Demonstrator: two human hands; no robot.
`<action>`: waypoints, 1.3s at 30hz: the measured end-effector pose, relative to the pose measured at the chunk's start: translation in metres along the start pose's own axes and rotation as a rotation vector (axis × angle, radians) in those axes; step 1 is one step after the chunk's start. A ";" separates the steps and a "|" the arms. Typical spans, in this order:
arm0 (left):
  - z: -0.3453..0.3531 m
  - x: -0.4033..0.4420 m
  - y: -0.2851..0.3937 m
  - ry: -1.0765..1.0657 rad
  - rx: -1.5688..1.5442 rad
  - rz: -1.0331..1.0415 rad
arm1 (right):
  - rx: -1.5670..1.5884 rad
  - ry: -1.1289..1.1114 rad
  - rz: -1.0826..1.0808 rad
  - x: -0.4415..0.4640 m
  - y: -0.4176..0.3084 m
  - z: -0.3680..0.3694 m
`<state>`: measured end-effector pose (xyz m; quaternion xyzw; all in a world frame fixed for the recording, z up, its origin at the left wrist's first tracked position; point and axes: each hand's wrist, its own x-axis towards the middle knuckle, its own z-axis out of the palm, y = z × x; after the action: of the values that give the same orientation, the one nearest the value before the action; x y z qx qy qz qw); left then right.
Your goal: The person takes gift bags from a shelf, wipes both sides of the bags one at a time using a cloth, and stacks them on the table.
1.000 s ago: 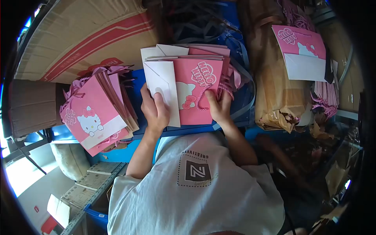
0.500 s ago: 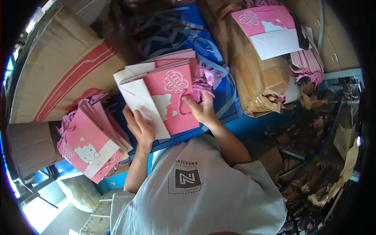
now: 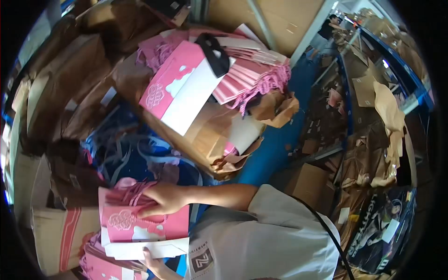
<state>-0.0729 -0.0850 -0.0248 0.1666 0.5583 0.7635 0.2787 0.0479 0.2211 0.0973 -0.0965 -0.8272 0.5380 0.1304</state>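
Note:
A stack of pink-and-white paper gift bags (image 3: 140, 228) with a white cat print lies in front of me at the lower left. My right hand (image 3: 165, 199) is closed round the pink rope handles (image 3: 133, 191) at the top of the stack. My left hand (image 3: 151, 261) holds the white bottom edge, thumb on top; its other fingers are hidden beneath. Below, partly cut off, is another pile of pink gift bags (image 3: 100, 266).
More gift bags (image 3: 175, 88) lie across a brown paper-lined box (image 3: 205, 135), with a black strap (image 3: 212, 53) on top. Blue and clear strapping bands tangle on the blue surface (image 3: 126, 140). Shelving with torn brown wrapping (image 3: 368, 158) lines the right. Far back, a person (image 3: 326, 30) stands.
The view has swung to the right, so the held stack now appears lower left and the box of bags is central. Both hands stay on the stack, the right one now gripping the handles.

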 end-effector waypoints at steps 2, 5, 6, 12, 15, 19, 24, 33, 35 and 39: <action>0.024 0.002 0.015 0.062 0.002 -0.079 | -0.040 0.062 -0.079 0.006 -0.007 -0.002; 0.041 0.004 0.004 0.244 -0.018 -0.079 | -0.186 0.112 -0.172 0.016 -0.002 0.005; 0.028 0.008 -0.017 0.285 -0.057 -0.051 | -0.290 0.102 -0.163 0.016 0.000 0.005; 0.045 -0.019 -0.015 0.509 -0.199 -0.132 | -0.042 0.388 -0.145 0.012 0.024 -0.006; 0.050 -0.042 -0.002 0.590 -0.276 -0.274 | -0.249 0.638 -0.159 0.002 0.037 -0.013; 0.066 -0.062 -0.008 0.594 -0.436 -0.312 | -0.400 0.532 -0.179 -0.004 0.085 -0.005; 0.097 -0.083 0.000 0.503 -0.529 -0.318 | -0.653 0.236 -0.088 -0.007 0.150 0.003; 0.118 -0.101 0.003 0.400 -0.625 -0.303 | -0.165 0.434 -0.114 -0.009 0.113 0.006; 0.115 -0.104 -0.003 0.329 -0.633 -0.231 | -0.351 0.526 -0.177 -0.003 0.088 0.000; 0.104 -0.105 -0.009 0.289 -0.619 -0.263 | -0.554 0.739 -0.338 0.003 0.043 -0.018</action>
<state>0.0706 -0.0679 0.0056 -0.1084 0.3512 0.8695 0.3299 0.0519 0.2549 0.0650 -0.1763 -0.8417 0.1989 0.4701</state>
